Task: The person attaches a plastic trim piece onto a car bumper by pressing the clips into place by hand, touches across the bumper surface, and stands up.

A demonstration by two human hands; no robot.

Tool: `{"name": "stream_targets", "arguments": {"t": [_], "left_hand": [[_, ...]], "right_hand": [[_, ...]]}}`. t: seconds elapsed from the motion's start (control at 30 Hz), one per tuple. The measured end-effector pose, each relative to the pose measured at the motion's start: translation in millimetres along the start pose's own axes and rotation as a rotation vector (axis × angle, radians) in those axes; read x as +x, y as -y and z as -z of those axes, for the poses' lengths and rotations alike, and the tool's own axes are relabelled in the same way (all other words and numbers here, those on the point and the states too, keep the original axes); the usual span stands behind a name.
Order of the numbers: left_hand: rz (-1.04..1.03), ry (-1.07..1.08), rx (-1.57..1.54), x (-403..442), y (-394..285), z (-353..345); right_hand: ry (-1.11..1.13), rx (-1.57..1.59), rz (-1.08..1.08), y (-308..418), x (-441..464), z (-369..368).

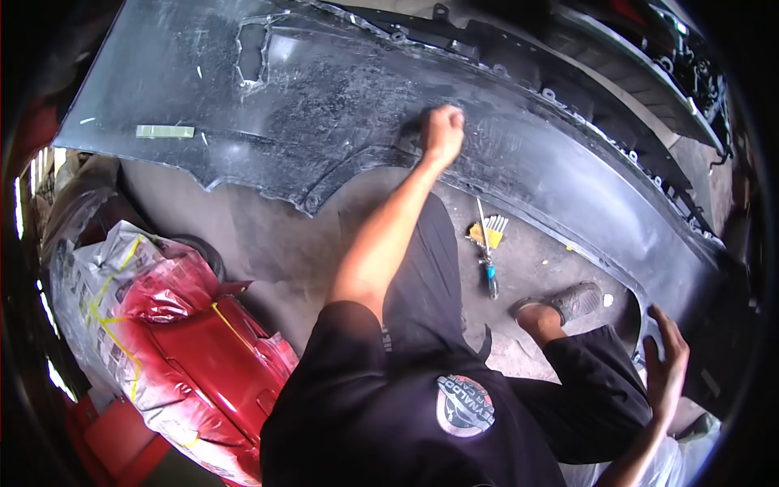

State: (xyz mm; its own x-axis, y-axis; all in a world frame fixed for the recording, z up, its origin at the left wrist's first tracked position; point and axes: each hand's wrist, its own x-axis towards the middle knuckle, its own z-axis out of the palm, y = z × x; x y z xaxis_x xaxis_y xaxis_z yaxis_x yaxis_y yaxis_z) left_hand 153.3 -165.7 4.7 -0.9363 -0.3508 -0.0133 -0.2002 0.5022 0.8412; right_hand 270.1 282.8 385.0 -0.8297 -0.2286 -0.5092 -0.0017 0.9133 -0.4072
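A big dark grey car bumper cover (535,162), with a scuffed, whitish-streaked surface, stretches across the upper view. My left hand (444,136) is closed in a fist against its middle, above the arched lower edge. Whatever the fingers might hold is hidden. Over at the right end of the bumper, my right hand (669,357) has its fingers apart, near or touching the edge; contact is hard to make out. A pale green strip (165,131) lies on the bumper's left part, below a ragged rectangular opening (253,53).
On the floor below the bumper lie a blue-handled screwdriver (491,280) and a yellow piece with several pale sticks (488,230). A red car part (215,357) with taped masking sheet (97,284) stands at left. My sandalled foot (578,303) is under the bumper's right side.
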Motion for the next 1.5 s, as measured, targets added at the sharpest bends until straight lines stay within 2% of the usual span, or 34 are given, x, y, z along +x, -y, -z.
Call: {"name": "stream_targets", "arguments": {"t": [0.03, 0.1, 0.13, 0.17, 0.23, 0.3, 0.4, 0.47, 0.63, 0.8, 0.87, 0.97, 1.0, 1.1, 1.2, 1.3, 1.37, 1.43, 1.5], "left_hand": [[0.075, -0.056, -0.024, 18.8, 0.4, 16.5], [0.168, -0.069, -0.105, 69.9, 70.9, 22.2], [0.253, -0.098, -0.203, 88.1, 66.7, 37.6], [0.342, -0.124, -0.302, 103.0, 62.2, 54.3], [0.304, -0.165, -0.242, 144.2, 85.9, 76.0], [0.4, -0.212, -0.293, 170.5, 63.4, 98.1], [0.405, -0.166, -0.343, 208.9, 46.5, 116.8], [0.45, -0.14, -0.322, 226.0, 41.2, 119.8], [0.471, -0.061, -0.33, 236.8, 40.9, 131.0], [0.597, 0.035, -0.47, 238.9, 43.3, 143.6], [0.587, 0.038, -0.457, 239.8, 49.4, 141.4], [0.536, 0.067, -0.47, 241.2, 62.7, 141.7], [0.548, 0.016, -0.415, 235.7, 49.6, 136.7], [0.523, 0.045, -0.362, 232.7, 45.6, 137.5], [0.504, 0.097, -0.248, 235.9, 43.2, 147.9], [0.259, -0.026, 0.031, 275.9, 86.5, 176.8], [-0.233, -0.299, 0.702, 280.6, 60.9, 207.4], [-0.348, -0.381, 0.832, 294.8, 45.3, 229.3], [-0.329, -0.147, 0.856, 328.5, 57.1, 252.2]], "right_hand": [[0.033, -0.078, -0.089, 4.3, 10.5, -17.5], [0.173, -0.364, -0.027, -9.9, 1.6, -13.7], [0.119, -0.256, -0.135, -6.6, 5.6, -17.7], [0.11, -0.273, -0.114, -5.2, 9.4, -18.3], [0.089, -0.301, -0.08, -3.4, 14.8, -15.2], [0.103, -0.3, -0.076, -0.9, 17.5, -12.9], [0.14, -0.275, -0.053, 4.5, 20.6, -14.2], [0.141, -0.29, -0.068, 6.3, 21.9, -19.1], [0.393, -0.28, -0.298, 26.8, 38.8, -5.5], [0.186, -0.313, -0.06, -5.8, 14.3, -19.7], [0.23, -0.317, -0.13, -3.7, 14.6, -21.1], [0.318, -0.22, -0.213, 18.5, 30.5, -15.0], [0.357, -0.174, -0.24, 23.2, 35.9, -12.4], [0.178, -0.273, 0.004, 17.6, 30.7, -18.1], [0.206, -0.215, 0.055, 21.2, 39.6, -12.7], [0.165, -0.116, 0.082, 8.0, 42.4, -18.8], [0.192, 0.01, 0.009, 8.1, 52.5, -21.0], [0.212, 0.087, -0.071, 7.8, 59.3, -22.3], [0.203, 0.06, -0.113, 0.4, 63.1, -24.0]]}}
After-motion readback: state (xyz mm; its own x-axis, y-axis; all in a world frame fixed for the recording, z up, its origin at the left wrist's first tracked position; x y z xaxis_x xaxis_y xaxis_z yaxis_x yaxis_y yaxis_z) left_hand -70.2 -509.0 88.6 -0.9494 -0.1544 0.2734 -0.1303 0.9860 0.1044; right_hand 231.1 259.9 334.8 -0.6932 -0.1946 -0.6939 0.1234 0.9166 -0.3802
